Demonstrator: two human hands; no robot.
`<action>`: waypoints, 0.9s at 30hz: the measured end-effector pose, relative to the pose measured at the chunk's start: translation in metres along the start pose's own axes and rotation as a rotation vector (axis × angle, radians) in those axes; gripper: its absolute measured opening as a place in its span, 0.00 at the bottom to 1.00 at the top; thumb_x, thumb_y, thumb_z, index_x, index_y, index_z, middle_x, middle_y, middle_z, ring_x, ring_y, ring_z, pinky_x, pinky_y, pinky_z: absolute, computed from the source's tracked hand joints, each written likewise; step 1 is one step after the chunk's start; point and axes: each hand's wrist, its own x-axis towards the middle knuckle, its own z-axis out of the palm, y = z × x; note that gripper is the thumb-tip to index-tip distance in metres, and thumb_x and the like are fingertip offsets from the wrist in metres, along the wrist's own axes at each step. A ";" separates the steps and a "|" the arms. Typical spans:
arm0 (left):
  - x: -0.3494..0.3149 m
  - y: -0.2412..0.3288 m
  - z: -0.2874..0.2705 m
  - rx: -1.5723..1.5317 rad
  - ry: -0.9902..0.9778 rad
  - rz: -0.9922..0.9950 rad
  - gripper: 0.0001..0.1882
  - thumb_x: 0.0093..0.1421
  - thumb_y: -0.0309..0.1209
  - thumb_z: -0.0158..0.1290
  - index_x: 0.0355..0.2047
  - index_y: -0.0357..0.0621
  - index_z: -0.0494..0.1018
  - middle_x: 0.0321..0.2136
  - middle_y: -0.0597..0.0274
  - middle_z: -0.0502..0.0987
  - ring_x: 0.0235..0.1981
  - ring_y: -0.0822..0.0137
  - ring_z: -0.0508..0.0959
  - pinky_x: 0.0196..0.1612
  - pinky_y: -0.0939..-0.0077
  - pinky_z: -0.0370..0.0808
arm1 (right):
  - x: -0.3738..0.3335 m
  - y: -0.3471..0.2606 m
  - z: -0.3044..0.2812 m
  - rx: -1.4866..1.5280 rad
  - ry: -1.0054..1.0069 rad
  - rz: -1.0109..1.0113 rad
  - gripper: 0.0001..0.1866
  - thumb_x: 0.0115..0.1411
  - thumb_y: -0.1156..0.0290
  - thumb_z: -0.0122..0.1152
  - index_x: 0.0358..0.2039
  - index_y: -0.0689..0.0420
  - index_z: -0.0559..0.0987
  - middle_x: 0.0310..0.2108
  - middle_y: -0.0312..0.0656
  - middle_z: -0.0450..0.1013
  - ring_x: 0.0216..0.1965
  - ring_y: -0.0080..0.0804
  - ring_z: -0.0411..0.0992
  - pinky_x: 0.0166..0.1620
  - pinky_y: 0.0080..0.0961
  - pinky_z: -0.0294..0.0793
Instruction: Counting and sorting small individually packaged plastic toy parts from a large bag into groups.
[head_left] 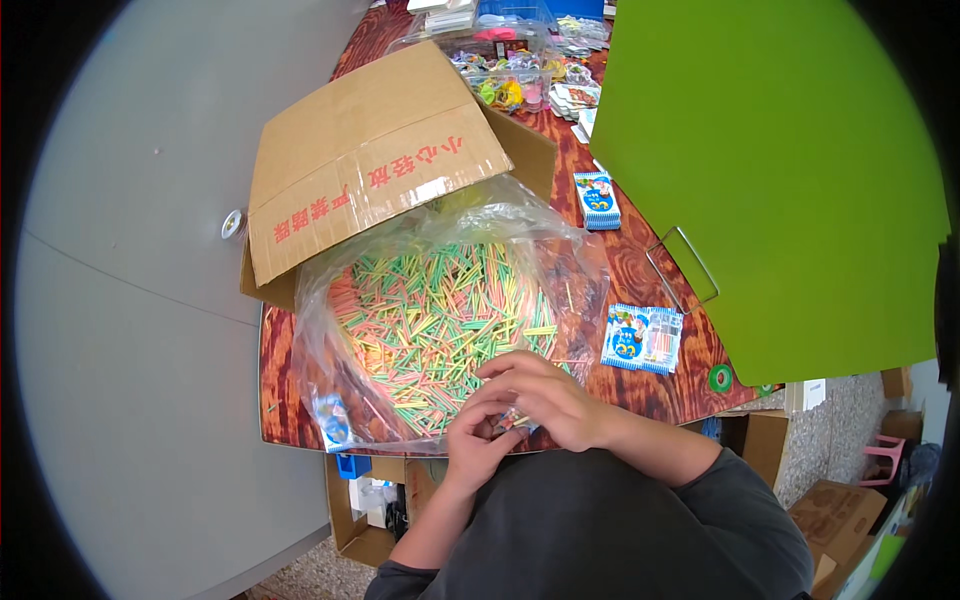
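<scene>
A heap of thin pastel sticks (440, 310), green, yellow and pink, fills a clear plastic bag (318, 345) spread open on the table. At its near edge my left hand (478, 440) is closed, thumb and fingers curled together. My right hand (550, 400) comes in from the right with bent fingers, over and against the left hand's fingers. Small coloured bits show between the two hands, but the fingers hide most of what they hold. To the right lies a blue and white packet (642, 338) with a see-through part and pinkish sticks inside.
A cardboard box (375, 160) lies tilted behind the bag. A stack of blue packets (597, 202) stands right of it, near a green board (770, 190) with a metal handle (690, 265). Another packet (332, 420) sits front left. A clear bin (505, 75) stands far back.
</scene>
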 end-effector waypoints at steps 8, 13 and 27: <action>0.002 0.003 0.001 0.194 0.060 0.171 0.19 0.44 0.11 0.60 0.38 0.34 0.76 0.47 0.52 0.71 0.50 0.63 0.73 0.53 0.72 0.72 | 0.002 -0.018 -0.013 -0.147 -0.008 -0.036 0.24 0.65 0.60 0.52 0.57 0.61 0.68 0.56 0.50 0.66 0.60 0.46 0.63 0.62 0.39 0.60; 0.001 -0.004 0.002 0.120 0.261 0.253 0.20 0.42 0.10 0.61 0.36 0.36 0.71 0.42 0.54 0.70 0.47 0.64 0.73 0.51 0.72 0.72 | -0.006 -0.023 -0.005 -0.046 0.073 0.080 0.25 0.58 0.72 0.63 0.55 0.60 0.71 0.52 0.48 0.69 0.58 0.44 0.66 0.58 0.37 0.66; 0.006 0.011 -0.004 0.271 0.014 0.132 0.20 0.50 0.14 0.61 0.45 0.31 0.76 0.38 0.59 0.73 0.39 0.69 0.76 0.44 0.78 0.73 | -0.026 -0.016 0.000 -0.186 0.228 0.115 0.26 0.49 0.84 0.60 0.51 0.58 0.78 0.41 0.44 0.73 0.43 0.35 0.74 0.46 0.28 0.74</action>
